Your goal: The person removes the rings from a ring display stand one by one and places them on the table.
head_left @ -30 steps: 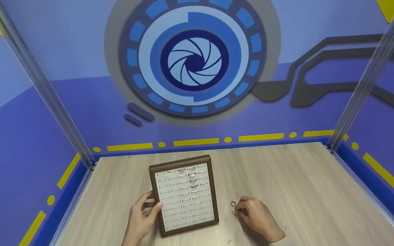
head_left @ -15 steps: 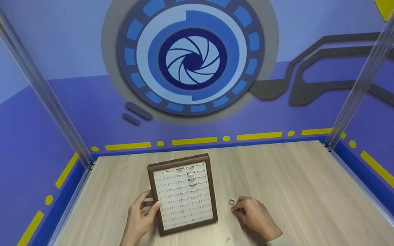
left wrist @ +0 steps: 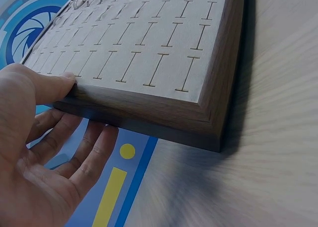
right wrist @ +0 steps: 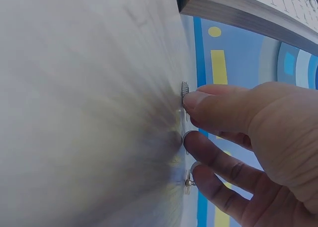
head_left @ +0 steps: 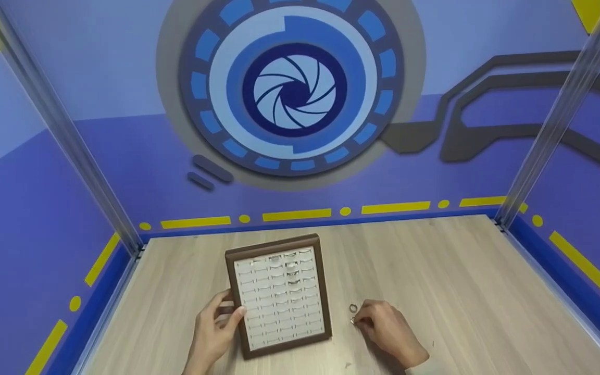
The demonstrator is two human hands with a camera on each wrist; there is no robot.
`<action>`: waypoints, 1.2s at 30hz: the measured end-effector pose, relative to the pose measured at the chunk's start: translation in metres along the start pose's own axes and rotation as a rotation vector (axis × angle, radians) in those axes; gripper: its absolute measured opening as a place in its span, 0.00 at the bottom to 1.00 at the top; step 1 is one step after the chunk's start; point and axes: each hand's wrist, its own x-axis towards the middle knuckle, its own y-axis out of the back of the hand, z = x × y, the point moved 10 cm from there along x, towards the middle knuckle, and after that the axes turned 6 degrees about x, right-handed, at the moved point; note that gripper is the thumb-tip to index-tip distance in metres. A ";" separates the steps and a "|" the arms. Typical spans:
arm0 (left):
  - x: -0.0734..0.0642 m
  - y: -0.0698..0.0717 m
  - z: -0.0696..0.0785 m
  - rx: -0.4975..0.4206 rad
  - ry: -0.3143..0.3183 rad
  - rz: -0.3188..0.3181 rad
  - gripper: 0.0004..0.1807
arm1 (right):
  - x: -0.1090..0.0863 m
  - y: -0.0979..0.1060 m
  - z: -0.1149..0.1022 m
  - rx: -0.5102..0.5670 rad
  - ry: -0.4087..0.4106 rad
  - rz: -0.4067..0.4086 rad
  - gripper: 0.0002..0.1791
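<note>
A ring display tray (head_left: pixel 281 298) with a brown wooden frame and a white slotted pad stands tilted on the table. Several silver rings (head_left: pixel 292 274) sit in its upper slots. My left hand (head_left: pixel 215 328) grips the tray's left edge, thumb on the front of the frame and fingers behind, as the left wrist view shows. To the right of the tray, my right hand (head_left: pixel 391 330) pinches a small textured silver ring (right wrist: pixel 185 90) between thumb and fingers, down at the tabletop. Another ring (head_left: pixel 353 308) lies just beyond those fingertips in the head view.
The wooden table (head_left: pixel 451 281) reaches to a blue and purple back panel (head_left: pixel 123 156) with a large round emblem. Metal posts (head_left: pixel 65 125) stand at the back corners, with side panels to the left and right.
The head view has shifted slightly. Both hands, the tray and the rings stay almost where they were, with the left grip and right pinch kept.
</note>
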 end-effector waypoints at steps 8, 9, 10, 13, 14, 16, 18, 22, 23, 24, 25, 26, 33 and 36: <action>0.001 -0.001 0.001 0.004 0.008 -0.020 0.29 | 0.003 0.000 0.004 -0.012 -0.067 -0.005 0.09; 0.001 -0.001 0.001 0.006 0.014 -0.022 0.29 | 0.004 0.000 0.004 -0.011 -0.075 -0.005 0.09; 0.001 -0.001 0.000 0.006 0.020 -0.025 0.29 | 0.005 0.001 0.005 -0.007 -0.080 -0.004 0.09; 0.001 -0.001 -0.001 0.000 0.035 -0.028 0.30 | 0.006 0.006 0.004 0.009 -0.078 0.014 0.08; 0.001 -0.001 -0.001 -0.005 0.037 -0.029 0.30 | 0.006 0.008 0.003 0.020 -0.075 0.020 0.08; 0.000 -0.002 -0.001 -0.004 0.040 -0.030 0.30 | 0.007 0.012 -0.001 0.043 -0.051 0.040 0.09; 0.001 -0.002 0.000 -0.003 0.040 -0.031 0.30 | 0.011 0.018 -0.007 0.053 -0.026 0.060 0.09; -0.002 0.000 0.000 0.007 0.045 -0.025 0.30 | 0.020 0.026 -0.027 0.044 0.014 0.092 0.10; -0.001 0.000 0.001 0.005 0.043 -0.023 0.29 | 0.023 0.029 -0.032 0.037 0.024 0.103 0.10; -0.001 0.000 0.001 0.005 0.040 -0.021 0.29 | 0.025 0.032 -0.037 0.034 0.032 0.113 0.11; 0.000 0.000 0.001 0.007 0.038 -0.019 0.29 | 0.028 0.035 -0.042 0.032 0.040 0.124 0.11; 0.000 0.000 0.001 0.006 0.038 -0.021 0.29 | 0.031 0.039 -0.047 0.033 0.052 0.134 0.11; -0.001 -0.001 0.000 0.005 0.053 -0.027 0.30 | 0.047 0.052 -0.085 0.049 0.196 0.201 0.13; -0.001 -0.002 -0.001 0.004 0.055 -0.030 0.30 | 0.053 0.055 -0.100 0.054 0.267 0.233 0.13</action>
